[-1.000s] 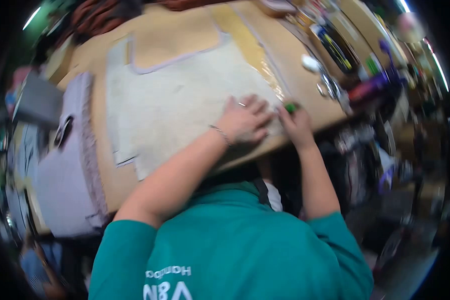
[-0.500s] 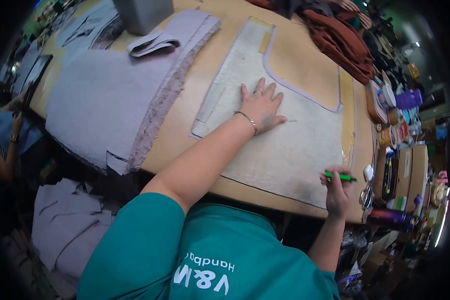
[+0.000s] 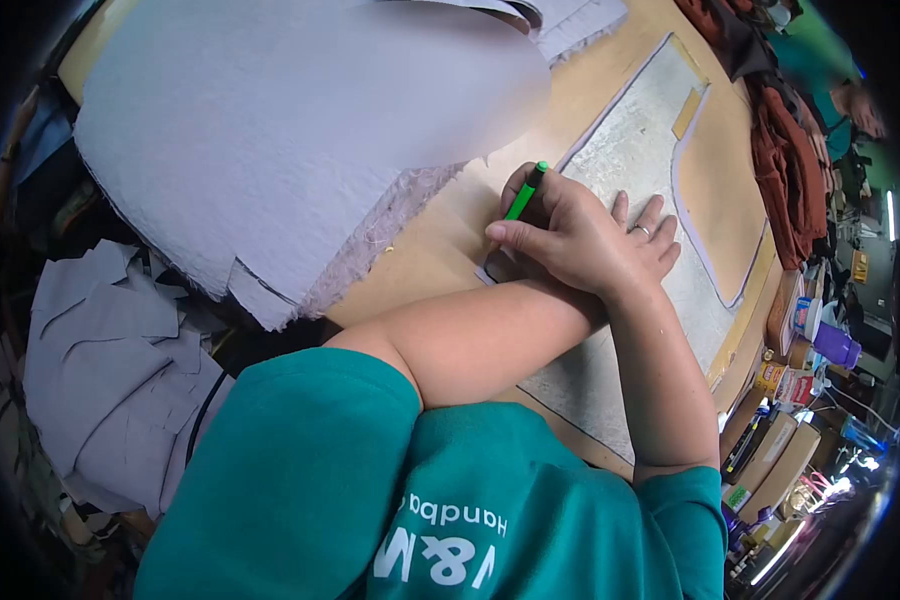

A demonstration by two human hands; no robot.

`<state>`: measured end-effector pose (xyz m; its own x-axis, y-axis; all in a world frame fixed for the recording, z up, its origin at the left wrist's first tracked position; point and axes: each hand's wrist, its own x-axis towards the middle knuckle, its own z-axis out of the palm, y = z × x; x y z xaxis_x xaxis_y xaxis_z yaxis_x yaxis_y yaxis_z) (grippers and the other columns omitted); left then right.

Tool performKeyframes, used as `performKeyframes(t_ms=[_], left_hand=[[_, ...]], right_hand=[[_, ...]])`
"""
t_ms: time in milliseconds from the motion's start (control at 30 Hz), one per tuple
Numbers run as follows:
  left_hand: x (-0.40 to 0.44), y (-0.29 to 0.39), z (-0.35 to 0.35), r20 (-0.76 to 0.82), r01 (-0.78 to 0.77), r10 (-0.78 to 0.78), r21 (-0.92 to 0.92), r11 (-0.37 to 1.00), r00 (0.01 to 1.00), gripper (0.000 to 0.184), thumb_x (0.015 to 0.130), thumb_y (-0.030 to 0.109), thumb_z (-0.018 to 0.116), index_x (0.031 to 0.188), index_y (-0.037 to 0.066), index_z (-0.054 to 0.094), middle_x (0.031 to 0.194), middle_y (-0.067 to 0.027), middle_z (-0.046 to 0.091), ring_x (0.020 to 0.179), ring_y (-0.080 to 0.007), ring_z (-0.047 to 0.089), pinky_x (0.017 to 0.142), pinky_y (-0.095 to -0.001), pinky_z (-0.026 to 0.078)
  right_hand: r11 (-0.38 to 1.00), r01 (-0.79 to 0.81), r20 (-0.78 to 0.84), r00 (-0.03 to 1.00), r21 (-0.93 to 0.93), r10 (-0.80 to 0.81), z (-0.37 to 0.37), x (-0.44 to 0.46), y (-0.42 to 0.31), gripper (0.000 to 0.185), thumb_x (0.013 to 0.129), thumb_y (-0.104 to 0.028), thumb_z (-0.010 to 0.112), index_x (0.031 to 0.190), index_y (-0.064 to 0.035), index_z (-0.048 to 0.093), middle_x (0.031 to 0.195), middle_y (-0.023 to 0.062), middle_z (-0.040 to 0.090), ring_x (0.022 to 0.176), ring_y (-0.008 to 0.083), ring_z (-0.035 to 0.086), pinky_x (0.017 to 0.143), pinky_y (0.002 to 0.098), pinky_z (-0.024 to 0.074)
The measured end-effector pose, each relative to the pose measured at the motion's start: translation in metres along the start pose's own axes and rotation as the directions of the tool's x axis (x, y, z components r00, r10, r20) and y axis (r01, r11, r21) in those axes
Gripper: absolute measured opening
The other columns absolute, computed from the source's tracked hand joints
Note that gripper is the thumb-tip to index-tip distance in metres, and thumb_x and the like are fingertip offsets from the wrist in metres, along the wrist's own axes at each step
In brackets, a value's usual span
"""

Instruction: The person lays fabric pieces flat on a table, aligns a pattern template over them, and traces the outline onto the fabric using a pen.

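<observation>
My left hand (image 3: 654, 236) lies flat, fingers spread, on a pale pattern template (image 3: 638, 125) with yellow tape patches. Lilac fabric shows along the template's edges. Crossing over my left forearm, my right hand (image 3: 578, 238) grips a green pen (image 3: 527, 190) near the template's left edge. The pen's lower end is hidden behind the fingers, so I cannot tell whether it touches the work. Part of my left hand and wrist is covered by the right hand.
A thick stack of lilac fabric (image 3: 240, 130) with frayed edges fills the left of the table (image 3: 425, 245). More cut pieces (image 3: 110, 370) are piled below it. Brown fabric (image 3: 788, 170) lies at the far right, with boxes (image 3: 770, 455) nearer. Another person (image 3: 838, 110) is beyond.
My right hand has moved from the template's right corner across to the left, over my left forearm, carrying the pen. The view has shifted left; my left hand stays flat on the template.
</observation>
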<state>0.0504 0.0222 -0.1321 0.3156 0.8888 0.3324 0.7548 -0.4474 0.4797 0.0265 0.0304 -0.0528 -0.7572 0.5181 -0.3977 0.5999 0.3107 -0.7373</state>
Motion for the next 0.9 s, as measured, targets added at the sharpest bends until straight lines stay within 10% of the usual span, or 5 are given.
performKeyframes(t_ms=[200, 333, 433, 900], left_hand=[[-0.002, 0.000, -0.003, 0.019, 0.021, -0.021, -0.009, 1.000, 1.000, 0.066, 0.078, 0.045, 0.042, 0.127, 0.004, 0.028, 0.135, -0.0176, 0.016, 0.126, -0.0383, 0.003, 0.093, -0.0619, 0.008], [0.014, 0.008, -0.002, 0.135, 0.135, -0.117, -0.135, 0.981, 0.984, 0.064, 0.078, 0.045, 0.041, 0.128, 0.007, 0.027, 0.136, -0.0146, 0.016, 0.126, -0.0348, 0.006, 0.093, -0.0621, 0.010], [0.011, 0.012, -0.015, 0.182, 0.193, -0.173, -0.101, 0.976, 0.968, 0.063, 0.077, 0.044, 0.044, 0.128, 0.011, 0.028, 0.136, -0.0098, 0.018, 0.127, -0.0302, 0.007, 0.092, -0.0621, 0.012], [0.019, 0.013, -0.028, 0.196, 0.242, -0.222, -0.088, 0.966, 0.955, 0.062, 0.069, 0.044, 0.057, 0.123, 0.017, 0.039, 0.133, -0.0047, 0.024, 0.126, -0.0253, 0.010, 0.088, -0.0612, 0.018]], right_hand=[[0.987, 0.094, -0.047, 0.994, -0.128, -0.100, -0.001, 0.001, 0.009, 0.022, 0.071, -0.017, 0.063, 0.079, -0.0011, 0.049, 0.063, 0.0131, 0.051, 0.056, 0.0235, 0.049, 0.053, 0.0334, 0.0394], [0.997, 0.039, -0.226, 0.973, -0.067, -0.054, -0.042, 0.018, 0.036, 0.018, 0.075, -0.012, 0.061, 0.083, -0.0041, 0.047, 0.066, 0.0019, 0.053, 0.061, 0.0083, 0.048, 0.057, 0.0231, 0.0396], [0.998, 0.060, -0.426, 0.903, 0.005, -0.052, -0.087, 0.046, 0.070, 0.019, 0.072, -0.015, 0.061, 0.081, -0.0031, 0.050, 0.072, 0.0102, 0.056, 0.067, 0.0195, 0.054, 0.060, 0.0298, 0.0426], [0.992, 0.021, -0.839, 0.531, -0.127, -0.119, -0.261, 0.173, 0.171, 0.017, 0.074, -0.011, 0.061, 0.084, -0.0050, 0.048, 0.072, 0.0030, 0.054, 0.064, 0.0089, 0.051, 0.056, 0.0227, 0.0417]])
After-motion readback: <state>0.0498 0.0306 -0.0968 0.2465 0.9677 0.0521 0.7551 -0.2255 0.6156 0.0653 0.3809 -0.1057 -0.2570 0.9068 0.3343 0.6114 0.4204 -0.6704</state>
